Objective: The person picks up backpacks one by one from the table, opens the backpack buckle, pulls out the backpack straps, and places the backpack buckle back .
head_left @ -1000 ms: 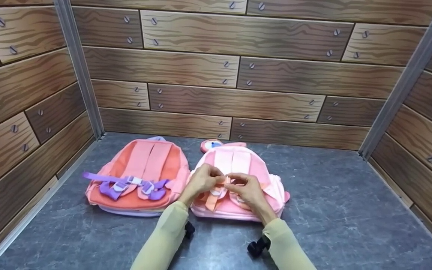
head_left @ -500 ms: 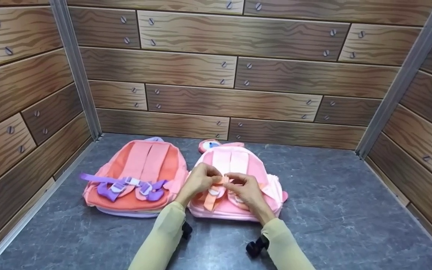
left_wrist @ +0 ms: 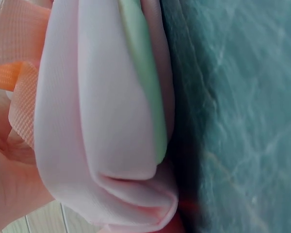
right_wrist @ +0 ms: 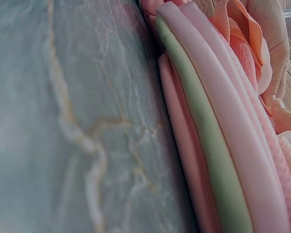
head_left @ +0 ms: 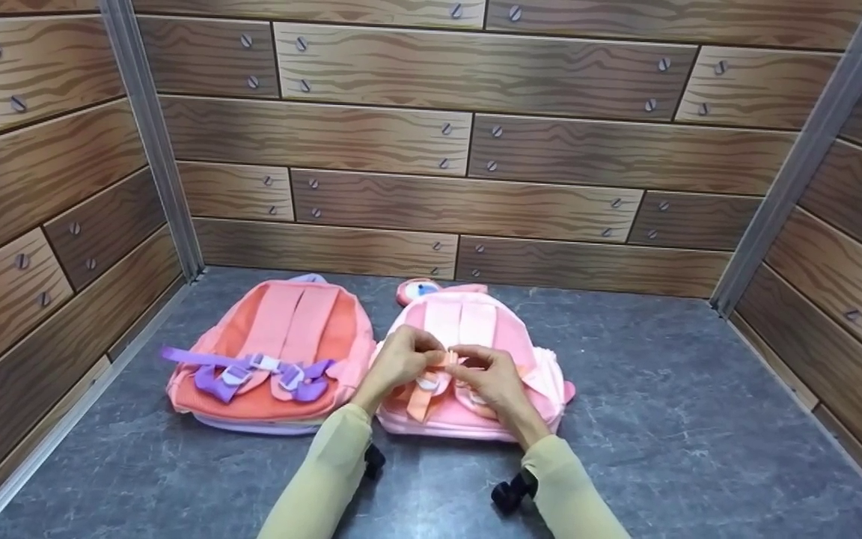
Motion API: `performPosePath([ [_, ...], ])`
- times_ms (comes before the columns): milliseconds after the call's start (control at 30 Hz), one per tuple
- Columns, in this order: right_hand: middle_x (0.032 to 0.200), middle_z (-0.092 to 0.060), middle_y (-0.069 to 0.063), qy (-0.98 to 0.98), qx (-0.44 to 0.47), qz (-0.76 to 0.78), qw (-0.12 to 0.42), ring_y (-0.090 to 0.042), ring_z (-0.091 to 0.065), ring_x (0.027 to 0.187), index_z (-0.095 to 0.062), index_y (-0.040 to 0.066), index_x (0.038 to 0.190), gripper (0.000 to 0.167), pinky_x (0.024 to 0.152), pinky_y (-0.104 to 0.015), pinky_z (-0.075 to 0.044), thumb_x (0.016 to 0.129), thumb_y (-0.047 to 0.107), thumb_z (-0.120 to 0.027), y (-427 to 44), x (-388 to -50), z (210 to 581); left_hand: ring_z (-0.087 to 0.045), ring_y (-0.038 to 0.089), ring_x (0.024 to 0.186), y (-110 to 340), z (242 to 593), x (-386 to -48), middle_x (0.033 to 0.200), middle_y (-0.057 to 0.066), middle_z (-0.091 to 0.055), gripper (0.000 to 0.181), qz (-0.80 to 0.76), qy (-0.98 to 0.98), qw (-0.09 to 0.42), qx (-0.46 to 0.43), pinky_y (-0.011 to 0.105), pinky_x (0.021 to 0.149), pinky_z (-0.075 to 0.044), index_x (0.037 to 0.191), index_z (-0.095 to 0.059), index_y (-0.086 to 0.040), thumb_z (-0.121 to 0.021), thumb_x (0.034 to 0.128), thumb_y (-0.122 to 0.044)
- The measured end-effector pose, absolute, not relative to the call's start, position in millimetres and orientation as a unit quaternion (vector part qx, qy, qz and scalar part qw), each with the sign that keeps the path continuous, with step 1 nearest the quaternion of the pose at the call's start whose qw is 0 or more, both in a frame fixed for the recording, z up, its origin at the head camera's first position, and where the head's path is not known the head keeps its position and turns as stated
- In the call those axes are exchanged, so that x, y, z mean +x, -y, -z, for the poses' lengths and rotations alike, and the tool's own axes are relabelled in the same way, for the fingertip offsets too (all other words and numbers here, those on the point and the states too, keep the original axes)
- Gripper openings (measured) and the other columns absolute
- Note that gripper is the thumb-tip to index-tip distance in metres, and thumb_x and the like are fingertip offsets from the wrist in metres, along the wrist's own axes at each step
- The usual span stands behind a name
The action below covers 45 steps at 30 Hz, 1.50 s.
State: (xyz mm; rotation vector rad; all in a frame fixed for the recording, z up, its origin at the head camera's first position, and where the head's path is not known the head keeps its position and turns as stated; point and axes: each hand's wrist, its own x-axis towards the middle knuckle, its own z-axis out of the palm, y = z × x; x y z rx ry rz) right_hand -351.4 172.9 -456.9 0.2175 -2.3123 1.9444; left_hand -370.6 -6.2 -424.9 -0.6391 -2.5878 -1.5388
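A pale pink backpack (head_left: 513, 329) lies back side up on the table, its orange straps (head_left: 420, 404) showing near the lower end. Over it, my left hand (head_left: 401, 363) pinches an orange strap by its end, thumb against fingers. My right hand (head_left: 497, 374) meets it from the right, pinching a small pale orange buckle (head_left: 452, 358) at the strap's end. Fingertips cover most of that buckle, so whether its halves are joined cannot be seen. In the right wrist view, the orange webbing (right_wrist: 254, 29) loops beside a hand, above the bag's pink and green edge.
Left of the pink one, almost touching it, lies a coral backpack (head_left: 349, 329) with purple straps (head_left: 214, 382) and a white buckle (head_left: 265, 362) joined at its middle. Wood-patterned walls (head_left: 371, 195) enclose the dark marbled table (head_left: 663, 412) at the back and sides.
The head view has shifted slightly. Both hands stay at the same place on the pink backpack, with a little more orange strap showing between their fingertips.
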Motion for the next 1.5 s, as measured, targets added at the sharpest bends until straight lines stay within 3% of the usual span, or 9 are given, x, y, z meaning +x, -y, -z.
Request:
performPosePath([
  [300, 0.093, -0.07, -0.007, 0.766, 0.079, -0.635, 0.06, -0.009, -0.061, 0.079, -0.073, 0.004, 0.113, 0.034, 0.067, -0.019, -0.05, 0.08, 0.012, -0.08, -172.2, -351.8, 459.1, -0.062, 0.01, 0.078, 11.5, 425.9, -373.5, 0.089, 0.01, -0.075, 0.009, 0.485, 0.838, 0.033, -0.248, 0.027, 0.075, -0.052, 0.092, -0.076, -0.002, -0.068, 0.0873, -0.005],
  [733, 0.09, -0.068, -0.011, 0.764, 0.087, -0.638, 0.047, -0.009, -0.058, 0.078, -0.07, -0.002, 0.113, 0.032, 0.067, -0.019, -0.05, 0.082, 0.003, -0.075, -168.3, -328.8, 431.8, -0.059, 0.008, 0.073, 4.8, 425.6, -371.1, 0.085, 0.008, -0.075, 0.008, 0.501, 0.838, 0.039, -0.215, 0.023, 0.069, -0.05, 0.088, -0.077, -0.004, -0.07, 0.0847, -0.004],
  [1067, 0.088, -0.067, -0.006, 0.756, 0.087, -0.647, 0.04, -0.009, -0.058, 0.076, -0.07, -0.002, 0.115, 0.034, 0.065, -0.02, -0.049, 0.082, 0.004, -0.076, -169.3, -329.7, 433.8, -0.062, 0.008, 0.075, 13.9, 423.5, -373.8, 0.086, 0.007, -0.076, 0.009, 0.461, 0.848, 0.036, -0.259, 0.027, 0.074, -0.052, 0.09, -0.077, -0.004, -0.068, 0.0863, -0.006],
  [1367, 0.095, -0.071, -0.008, 0.754, 0.088, -0.649, 0.047, -0.009, -0.06, 0.08, -0.071, -0.001, 0.113, 0.034, 0.068, -0.019, -0.049, 0.081, 0.006, -0.078, -171.6, -344.2, 450.4, -0.059, 0.007, 0.071, 6.9, 427.8, -371.6, 0.084, 0.008, -0.075, 0.007, 0.487, 0.842, 0.036, -0.232, 0.024, 0.07, -0.05, 0.088, -0.076, -0.004, -0.07, 0.0852, -0.006],
  [1500, 0.093, -0.07, -0.011, 0.758, 0.091, -0.644, 0.043, -0.01, -0.059, 0.079, -0.07, -0.003, 0.113, 0.032, 0.068, -0.019, -0.049, 0.082, 0.004, -0.076, -169.5, -334.0, 437.0, -0.061, 0.009, 0.073, 7.4, 425.6, -371.4, 0.085, 0.009, -0.075, 0.008, 0.492, 0.839, 0.033, -0.228, 0.025, 0.071, -0.052, 0.09, -0.076, -0.003, -0.071, 0.0848, -0.007],
])
